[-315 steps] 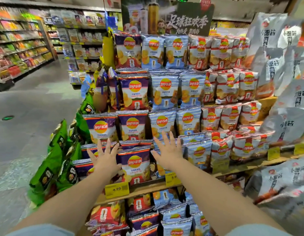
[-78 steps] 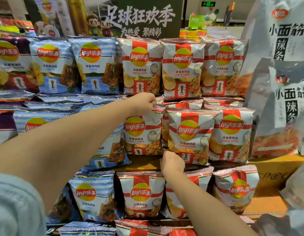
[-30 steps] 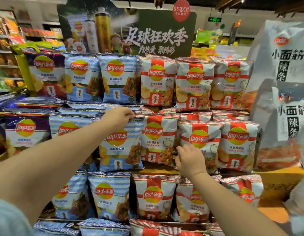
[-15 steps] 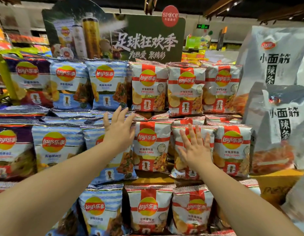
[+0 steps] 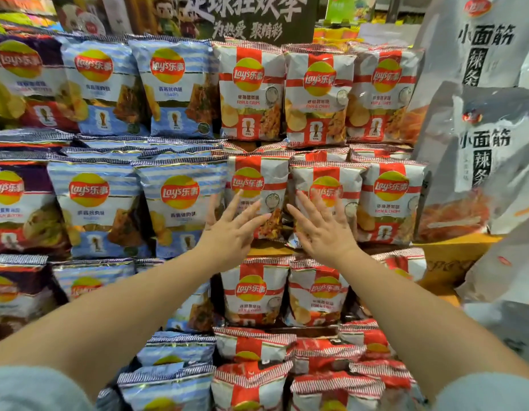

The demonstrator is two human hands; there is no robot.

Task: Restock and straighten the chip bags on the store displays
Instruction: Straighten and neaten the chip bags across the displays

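1. Left hand [image 5: 232, 232]: fingers straight and spread, gripping nothing, in front of a middle-row red bag [image 5: 259, 191].
2. Right hand [image 5: 322, 229]: same, fingers splayed, over the next red bag [image 5: 327, 188].
3. Contact with the bags: can't tell.
4. Blue bags [image 5: 180, 203] just left, upright.
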